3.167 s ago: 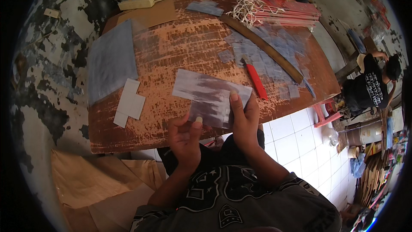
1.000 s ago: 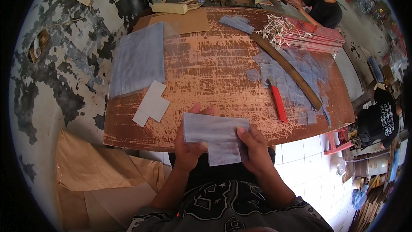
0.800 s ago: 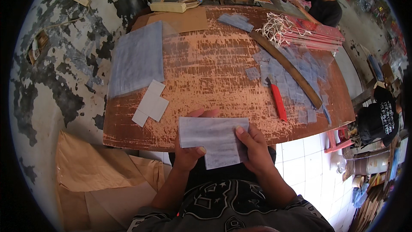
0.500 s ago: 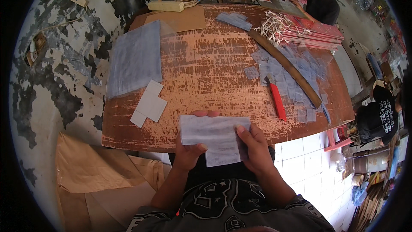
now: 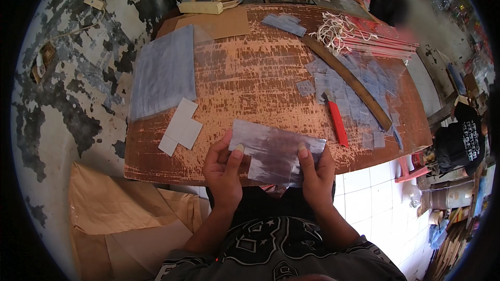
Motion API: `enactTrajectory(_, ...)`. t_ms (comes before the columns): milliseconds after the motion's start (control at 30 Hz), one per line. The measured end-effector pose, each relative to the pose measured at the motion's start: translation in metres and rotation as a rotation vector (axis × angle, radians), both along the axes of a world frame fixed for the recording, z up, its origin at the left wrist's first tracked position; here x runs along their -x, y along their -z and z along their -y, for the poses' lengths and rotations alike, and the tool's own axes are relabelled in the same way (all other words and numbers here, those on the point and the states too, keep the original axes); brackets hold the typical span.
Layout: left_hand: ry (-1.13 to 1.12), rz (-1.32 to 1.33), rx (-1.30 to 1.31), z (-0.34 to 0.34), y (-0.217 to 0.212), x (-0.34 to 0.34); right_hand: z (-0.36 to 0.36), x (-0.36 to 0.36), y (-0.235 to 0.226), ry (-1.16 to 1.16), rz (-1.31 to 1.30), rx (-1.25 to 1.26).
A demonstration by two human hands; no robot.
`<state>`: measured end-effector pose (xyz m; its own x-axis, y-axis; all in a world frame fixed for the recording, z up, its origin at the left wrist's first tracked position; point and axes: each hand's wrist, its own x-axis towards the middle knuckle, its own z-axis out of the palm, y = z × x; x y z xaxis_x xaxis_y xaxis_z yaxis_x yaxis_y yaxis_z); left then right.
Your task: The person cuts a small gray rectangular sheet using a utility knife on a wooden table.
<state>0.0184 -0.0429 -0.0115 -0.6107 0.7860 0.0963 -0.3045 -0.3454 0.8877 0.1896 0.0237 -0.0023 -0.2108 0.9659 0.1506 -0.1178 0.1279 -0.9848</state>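
Note:
Both hands hold a stepped stack of translucent grey plastic sheets (image 5: 276, 148) above the table's near edge. My left hand (image 5: 225, 169) grips its left end, with the thumb on top and the fingers behind. At the right end my right hand (image 5: 315, 174) pinches it the same way. The top surface has a wavy sheen, and the step lies at its lower left. To the left on the table rests a pale cardboard piece (image 5: 181, 127) of similar stepped outline. A red-handled cutter knife (image 5: 338, 122) lies to the right of the stack.
Many small clear plastic pieces (image 5: 338, 91) spread under a long brown strip (image 5: 346, 75) on the right. Large plastic sheets (image 5: 164, 73) lie at the far left of the table. Red bundles with white cords (image 5: 383, 36) sit at the far right, near another person (image 5: 385, 0).
The stack has risen away from me and tilted, its right end now lower. My left thumb has come up onto its top face. The person at the far right has shifted slightly.

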Motion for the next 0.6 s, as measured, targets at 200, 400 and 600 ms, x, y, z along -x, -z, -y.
enactTrajectory(200, -0.025, -0.018, -0.017, -0.001, 0.006, 0.000, 0.008, -0.001, -0.006, 0.049, 0.099, -0.074)
enactTrajectory(400, -0.054, -0.036, -0.024, -0.001, 0.017, 0.003, 0.014, -0.002, -0.005, 0.060, 0.122, -0.042)
enactTrajectory(600, -0.073, -0.004, -0.045, -0.003, 0.015, 0.005, 0.013, 0.003, -0.004, 0.012, 0.074, -0.065)
